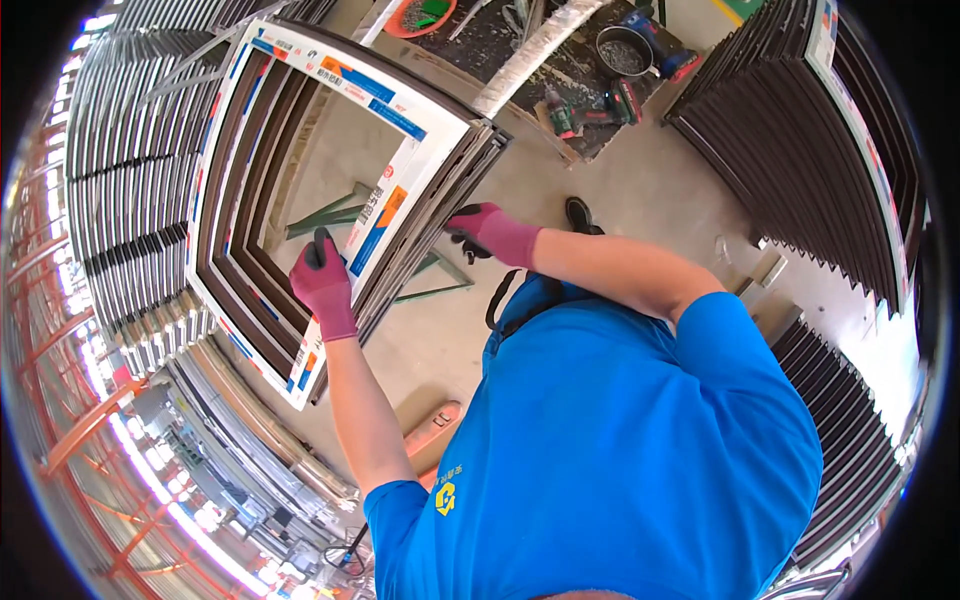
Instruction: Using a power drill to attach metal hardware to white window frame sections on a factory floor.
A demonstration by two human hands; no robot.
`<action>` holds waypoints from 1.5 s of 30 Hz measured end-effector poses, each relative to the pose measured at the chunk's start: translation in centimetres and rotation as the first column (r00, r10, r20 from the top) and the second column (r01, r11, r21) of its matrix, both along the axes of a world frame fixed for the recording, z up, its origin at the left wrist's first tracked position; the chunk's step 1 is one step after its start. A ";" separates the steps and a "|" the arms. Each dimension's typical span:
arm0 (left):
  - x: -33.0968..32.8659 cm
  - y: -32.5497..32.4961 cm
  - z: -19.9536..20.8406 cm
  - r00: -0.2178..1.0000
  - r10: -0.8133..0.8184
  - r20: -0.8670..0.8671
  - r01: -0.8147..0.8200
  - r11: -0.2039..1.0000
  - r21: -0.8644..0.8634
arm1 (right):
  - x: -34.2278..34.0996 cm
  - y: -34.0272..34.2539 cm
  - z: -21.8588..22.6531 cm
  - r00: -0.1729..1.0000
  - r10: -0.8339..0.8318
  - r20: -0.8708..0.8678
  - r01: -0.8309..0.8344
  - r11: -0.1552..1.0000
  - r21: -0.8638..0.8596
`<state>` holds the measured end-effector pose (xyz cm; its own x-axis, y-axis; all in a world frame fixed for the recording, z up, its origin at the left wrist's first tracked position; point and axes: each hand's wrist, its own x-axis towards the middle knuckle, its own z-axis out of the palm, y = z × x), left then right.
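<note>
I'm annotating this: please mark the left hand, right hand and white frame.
Left hand (pixel 324 288), head view: back of glove.
Right hand (pixel 502 235), head view: back of glove.
White frame (pixel 391 205), head view: right border.

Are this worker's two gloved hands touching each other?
Apart: the head view shows the left hand and right hand separated, with part of the frame stack visible between them.

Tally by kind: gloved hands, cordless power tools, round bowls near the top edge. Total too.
Gloved hands: 2 (left hand, right hand)
Cordless power tools: 2 (green power tool, blue power tool)
Round bowls: 2 (orange bowl, cut off by the frame edge; dark bowl)
Total: 6
</note>
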<state>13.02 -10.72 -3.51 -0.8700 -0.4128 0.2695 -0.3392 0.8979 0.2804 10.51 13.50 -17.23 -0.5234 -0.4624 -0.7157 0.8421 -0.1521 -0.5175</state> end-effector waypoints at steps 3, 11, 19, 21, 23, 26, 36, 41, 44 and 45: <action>-0.2 0.4 0.3 0.999 -0.017 0.034 0.015 0.998 0.057 | -0.9 6.0 -1.5 0.986 -0.165 -0.013 0.162 0.978 -0.131; 0.3 -0.6 -0.6 0.999 -0.026 0.040 0.022 0.994 0.103 | -9.4 13.2 -3.2 0.712 -0.337 -0.616 0.211 0.939 -0.271; 0.0 0.0 -1.1 1.000 -0.012 -0.024 0.016 0.976 0.216 | -14.9 11.0 -5.0 0.645 -0.172 -0.745 0.186 0.980 -0.066; 0.1 -0.4 -1.3 0.998 -0.038 -0.059 0.049 0.976 0.214 | -15.6 10.1 -5.1 0.644 -0.142 -0.752 0.145 0.988 -0.062; -0.1 -1.3 -1.9 0.999 -0.040 -0.037 0.047 0.973 0.224 | -16.3 9.5 -3.3 0.687 -0.135 -0.714 0.114 0.990 -0.078; -0.5 0.4 -0.8 1.000 -0.017 0.018 0.012 0.978 0.209 | -16.8 8.6 -2.9 0.672 -0.012 -0.741 0.089 0.994 0.065; 0.2 -1.3 -1.2 0.996 -0.011 0.085 -0.003 0.985 0.171 | -15.6 7.2 -2.5 0.551 -0.035 -0.833 0.205 0.974 0.095; 0.3 -1.4 -1.4 0.999 0.008 0.043 -0.017 0.977 0.212 | -15.7 5.2 -3.2 0.555 -0.187 -0.810 0.229 0.971 -0.067; 0.6 -1.6 -1.4 0.998 0.048 0.051 -0.060 0.961 0.269 | -16.3 5.1 -2.5 0.490 -0.023 -0.871 0.247 0.962 0.113; 0.5 -1.4 -1.4 0.998 0.048 0.050 -0.060 0.961 0.269 | -16.4 5.0 -2.4 0.490 -0.024 -0.871 0.248 0.962 0.113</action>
<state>13.49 -12.10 -4.92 -0.8526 -0.5120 0.1049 -0.4021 0.7708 0.4942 -5.93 18.48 -19.64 -0.9691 -0.2385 0.0624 -0.0578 -0.0263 -0.9980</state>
